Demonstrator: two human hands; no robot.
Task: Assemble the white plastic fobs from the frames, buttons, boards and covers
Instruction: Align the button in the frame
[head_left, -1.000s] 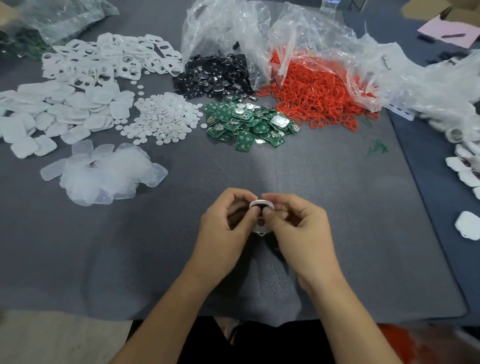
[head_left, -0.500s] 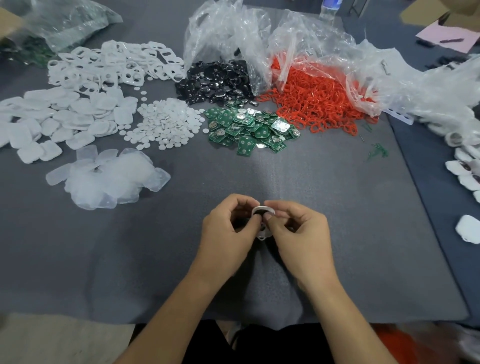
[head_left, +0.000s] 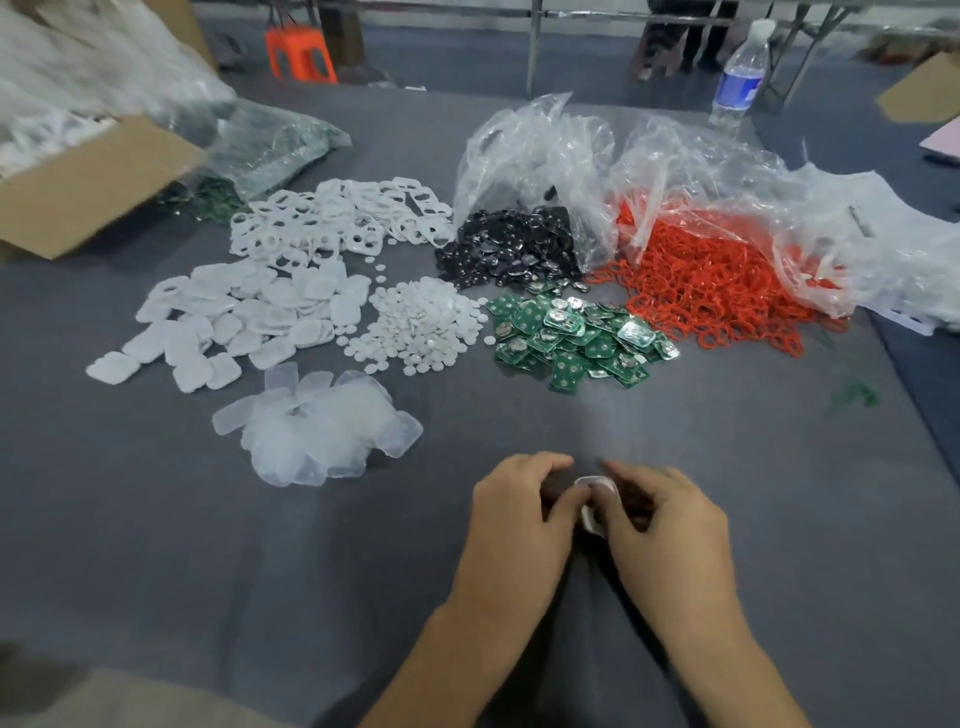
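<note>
- At the near middle of the grey table (head_left: 156, 519), the left hand (head_left: 519, 514) and the right hand (head_left: 670, 530) meet round one small white fob (head_left: 589, 519); the fingers of each curl in and pinch it from their own side.
- The fob sits between the fingertips, mostly hidden. Whether it rests on the table or is lifted just clear cannot be told.
- The step in hand looks like pressing one part into another. Which part is going in is covered by the thumbs.
- The next move probably calls for an even squeeze until the parts seat, then a reach forward for another piece.
- The supplies lie well ahead of the hands: green boards (head_left: 566, 338), round white buttons (head_left: 421, 327), white covers (head_left: 249, 312) and, farther back, open frames (head_left: 337, 218).
- Beyond the boards, black pieces (head_left: 509, 249) and red rings (head_left: 711, 291) spill from clear bags.
</note>
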